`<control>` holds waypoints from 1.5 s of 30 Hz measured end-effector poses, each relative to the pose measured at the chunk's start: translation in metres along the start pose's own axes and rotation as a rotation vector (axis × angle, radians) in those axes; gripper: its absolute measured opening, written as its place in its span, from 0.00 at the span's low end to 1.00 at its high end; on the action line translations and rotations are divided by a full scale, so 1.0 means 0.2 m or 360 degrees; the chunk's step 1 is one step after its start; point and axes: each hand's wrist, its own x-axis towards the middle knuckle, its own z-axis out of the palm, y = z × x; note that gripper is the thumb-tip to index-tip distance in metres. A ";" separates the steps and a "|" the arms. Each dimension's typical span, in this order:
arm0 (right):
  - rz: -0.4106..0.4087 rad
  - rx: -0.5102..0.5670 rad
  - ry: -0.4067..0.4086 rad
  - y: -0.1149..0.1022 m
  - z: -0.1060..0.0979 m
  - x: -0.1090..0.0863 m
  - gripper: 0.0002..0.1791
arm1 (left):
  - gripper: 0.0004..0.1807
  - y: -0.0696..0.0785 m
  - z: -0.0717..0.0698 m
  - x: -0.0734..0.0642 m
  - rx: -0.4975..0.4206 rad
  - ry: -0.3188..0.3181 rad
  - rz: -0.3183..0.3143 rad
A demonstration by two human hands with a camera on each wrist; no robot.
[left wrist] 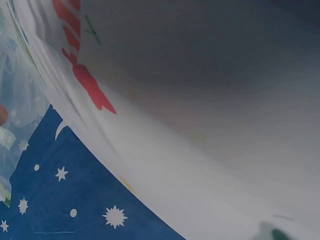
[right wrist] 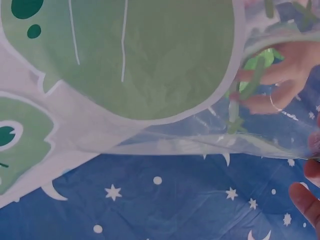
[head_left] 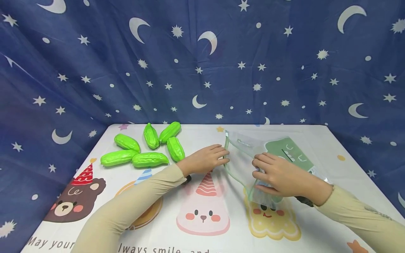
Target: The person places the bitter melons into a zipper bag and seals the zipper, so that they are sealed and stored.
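Note:
A clear plastic bag (head_left: 238, 165) with a green rim round its mouth stands spread between the hands, its mouth towards the left. My left hand (head_left: 207, 159) pinches the left edge of that rim. The right hand (head_left: 281, 174) grips the bag's other side with curled fingers. In the right wrist view, the clear film (right wrist: 175, 142) stretches across, and the left hand (right wrist: 282, 75) shows through it. Right-hand fingertips (right wrist: 305, 200) appear at that view's right edge. The left wrist view catches only part of the bag (left wrist: 25, 85). Several bright green bitter gourds (head_left: 150, 160) lie left of the hands.
A white tablecloth (head_left: 202, 225) with cartoon prints covers the table. A green cartoon print (head_left: 289, 153) shows at the bag's right end; whether it lies beneath or on the bag I cannot tell. Behind the table hangs a dark blue curtain (head_left: 177, 70) with stars and moons.

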 end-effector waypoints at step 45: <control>0.0025 0.0060 0.0043 0.06 -0.03 -0.03 0.21 | 0.36 -0.27 -0.22 -1.04 -0.0306 -0.0393 -0.0729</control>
